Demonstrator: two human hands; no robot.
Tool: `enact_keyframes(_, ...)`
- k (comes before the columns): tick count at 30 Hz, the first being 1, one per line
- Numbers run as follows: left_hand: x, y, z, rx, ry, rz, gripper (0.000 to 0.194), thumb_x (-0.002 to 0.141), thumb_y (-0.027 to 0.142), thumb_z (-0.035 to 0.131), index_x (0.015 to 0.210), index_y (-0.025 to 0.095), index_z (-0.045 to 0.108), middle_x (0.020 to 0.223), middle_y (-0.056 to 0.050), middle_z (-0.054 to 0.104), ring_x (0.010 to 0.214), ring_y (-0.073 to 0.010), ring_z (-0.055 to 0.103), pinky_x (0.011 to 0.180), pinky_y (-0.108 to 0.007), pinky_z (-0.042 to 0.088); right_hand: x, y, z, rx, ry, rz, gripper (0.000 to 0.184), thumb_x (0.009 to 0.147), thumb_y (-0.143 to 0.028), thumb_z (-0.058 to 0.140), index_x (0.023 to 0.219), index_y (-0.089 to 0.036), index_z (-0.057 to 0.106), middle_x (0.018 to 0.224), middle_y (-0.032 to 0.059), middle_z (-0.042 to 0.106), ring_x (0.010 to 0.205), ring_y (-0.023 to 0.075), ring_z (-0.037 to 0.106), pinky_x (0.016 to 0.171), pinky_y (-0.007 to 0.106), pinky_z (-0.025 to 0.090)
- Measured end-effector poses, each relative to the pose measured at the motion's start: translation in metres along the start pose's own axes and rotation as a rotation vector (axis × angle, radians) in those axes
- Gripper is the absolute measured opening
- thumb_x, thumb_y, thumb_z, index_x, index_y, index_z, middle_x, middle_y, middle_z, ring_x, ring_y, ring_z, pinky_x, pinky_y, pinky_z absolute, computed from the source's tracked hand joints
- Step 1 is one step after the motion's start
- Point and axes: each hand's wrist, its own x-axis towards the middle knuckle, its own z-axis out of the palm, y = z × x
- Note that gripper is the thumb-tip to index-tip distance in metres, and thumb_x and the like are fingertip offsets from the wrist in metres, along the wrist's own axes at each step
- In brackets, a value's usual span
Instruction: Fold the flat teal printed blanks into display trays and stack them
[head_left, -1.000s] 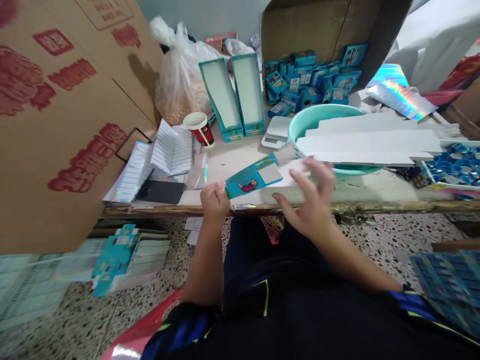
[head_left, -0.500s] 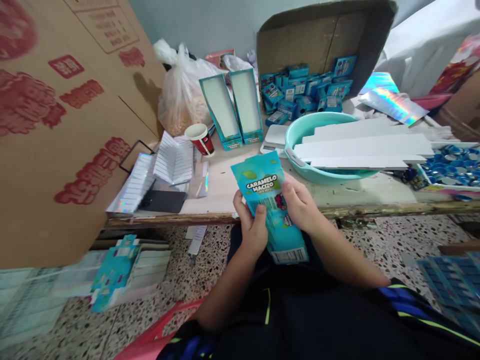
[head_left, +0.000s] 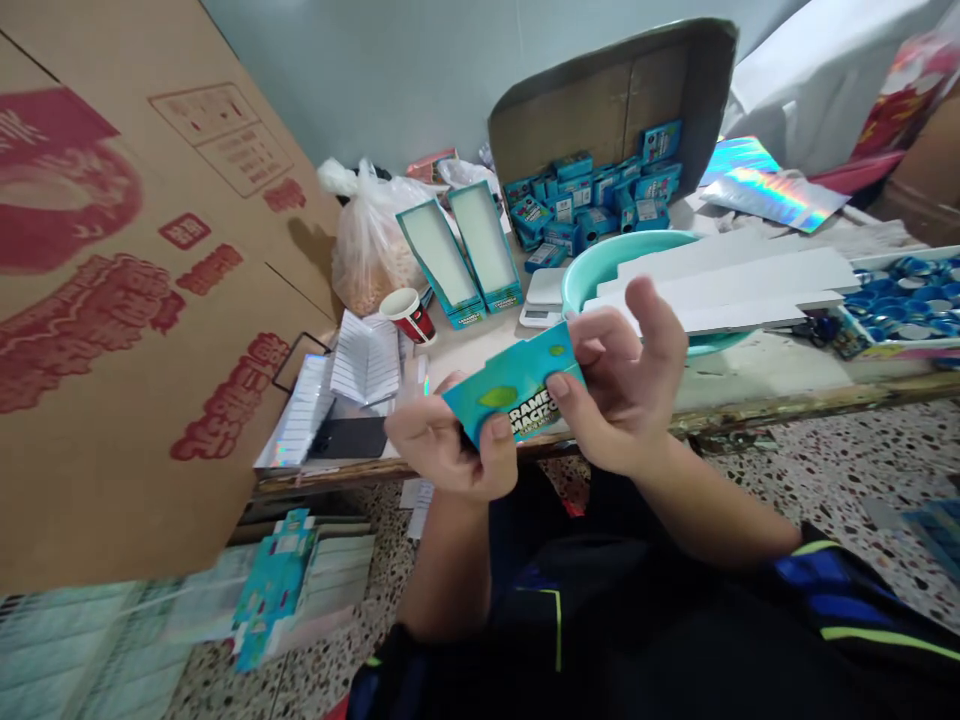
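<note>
Here, the teal Caramelo Macizo paperboard carton point(head_left: 514, 392) was held in mid-air above the desk point(head_left: 765, 372), pinched between both hands. The left hand point(head_left: 442, 450) was closed on its left end, thumb on the glossy printed face; the right hand point(head_left: 619, 385) gripped its right end between thumb and forefinger, the other fingers lifted clear. A light, even pinch suited the thin coated card, sparing its creases. Beyond lay a teal plastic basin point(head_left: 600, 275) bearing long white card strips point(head_left: 720, 282), a digital scale point(head_left: 544, 297), and iridescent holographic film point(head_left: 772, 197).
</note>
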Motion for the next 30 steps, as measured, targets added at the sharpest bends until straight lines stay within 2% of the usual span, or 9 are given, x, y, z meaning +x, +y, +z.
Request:
enact_keyframes(3, -0.002, -0.031, 0.009, -0.004, 0.075, 0.32, 0.037, 0.088, 0.053, 0.067, 0.111, 0.025, 0.059, 0.104, -0.004, 0.057, 0.093, -0.0206, 0.065, 0.089, -0.041, 0.056, -0.004, 0.033, -0.011, -0.01, -0.117, -0.087, 0.054, 0.096, -0.024, 0.058, 0.148, -0.035, 0.046, 0.123, 0.0063, 0.058, 0.085, 0.0159, 0.062, 0.071, 0.033, 0.059)
enact_keyframes(6, -0.031, -0.062, 0.031, -0.013, -0.098, 0.147, 0.031, 0.101, 0.043, 0.052, 0.124, 0.023, 0.057, 0.108, -0.007, 0.063, 0.1, -0.02, 0.065, 0.09, -0.037, 0.055, -0.04, 0.083, -0.026, -0.143, -0.131, -0.041, 0.036, 0.093, -0.018, 0.058, 0.127, -0.028, 0.066, 0.1, 0.005, 0.06, 0.086, 0.0178, 0.061, 0.067, 0.031, 0.055)
enact_keyframes(10, -0.07, -0.08, 0.048, 0.044, -0.343, -0.038, 0.022, 0.103, 0.036, 0.049, 0.107, 0.022, 0.065, 0.098, -0.007, 0.067, 0.099, -0.0215, 0.064, 0.095, -0.041, 0.053, -0.086, 0.115, -0.043, -0.287, -0.315, 0.03, 0.034, 0.097, -0.014, 0.048, 0.116, -0.026, 0.073, 0.098, 0.0059, 0.061, 0.088, 0.0185, 0.062, 0.076, 0.035, 0.056)
enact_keyframes(13, -0.077, -0.081, 0.055, 0.067, -0.269, -0.108, 0.023, 0.1, 0.028, 0.053, 0.12, 0.021, 0.06, 0.116, -0.012, 0.065, 0.116, -0.0247, 0.061, 0.106, -0.045, 0.049, -0.095, 0.108, -0.053, -0.48, -0.508, 0.051, 0.031, 0.099, -0.019, 0.052, 0.123, -0.023, 0.071, 0.116, 0.0118, 0.064, 0.116, 0.0259, 0.06, 0.099, 0.046, 0.052)
enact_keyframes(16, -0.072, -0.083, 0.064, 0.127, -0.101, -0.217, 0.054, 0.087, 0.015, 0.062, 0.139, 0.019, 0.048, 0.14, -0.018, 0.053, 0.141, -0.0303, 0.045, 0.122, -0.052, 0.034, -0.086, 0.097, -0.059, -0.753, -0.775, 0.061, 0.032, 0.096, -0.025, 0.062, 0.127, -0.021, 0.069, 0.121, 0.0126, 0.068, 0.135, 0.034, 0.048, 0.118, 0.06, 0.03)
enact_keyframes(18, -0.067, -0.086, 0.07, 0.059, -0.064, -0.339, 0.074, 0.076, 0.008, 0.066, 0.145, 0.02, 0.042, 0.15, -0.019, 0.044, 0.149, -0.0317, 0.036, 0.127, -0.052, 0.027, -0.078, 0.091, -0.058, -0.893, -0.925, 0.067, 0.027, 0.097, -0.022, 0.06, 0.122, -0.019, 0.071, 0.113, 0.0122, 0.07, 0.13, 0.0331, 0.051, 0.118, 0.058, 0.027)
enact_keyframes(21, -0.053, -0.091, 0.065, -0.305, -0.015, -0.684, 0.089, 0.069, 0.005, 0.069, 0.149, 0.026, 0.036, 0.157, -0.014, 0.042, 0.148, -0.028, 0.041, 0.123, -0.044, 0.036, -0.07, 0.089, -0.05, -0.953, -1.077, 0.074, 0.019, 0.098, -0.016, 0.055, 0.104, -0.015, 0.073, 0.101, 0.0132, 0.069, 0.108, 0.0283, 0.058, 0.099, 0.044, 0.043)
enact_keyframes(25, -0.034, -0.088, 0.041, -0.849, -0.008, -1.127, 0.045, 0.088, 0.036, 0.063, 0.13, 0.02, 0.057, 0.121, -0.011, 0.07, 0.12, -0.0257, 0.065, 0.102, -0.04, 0.054, -0.07, 0.087, -0.027, -0.795, -0.968, 0.158, 0.023, 0.101, -0.014, 0.05, 0.087, -0.016, 0.068, 0.092, 0.011, 0.067, 0.089, 0.0228, 0.059, 0.082, 0.034, 0.047)
enact_keyframes(30, -0.034, -0.068, 0.025, -1.07, -0.153, -1.248, 0.044, 0.097, 0.053, 0.05, 0.097, 0.015, 0.072, 0.09, -0.011, 0.077, 0.107, -0.0289, 0.072, 0.094, -0.038, 0.057, -0.083, 0.072, 0.001, -0.544, -0.961, 0.325, 0.007, 0.096, -0.014, 0.061, 0.091, -0.019, 0.059, 0.093, 0.0066, 0.066, 0.085, 0.0198, 0.061, 0.075, 0.03, 0.048)
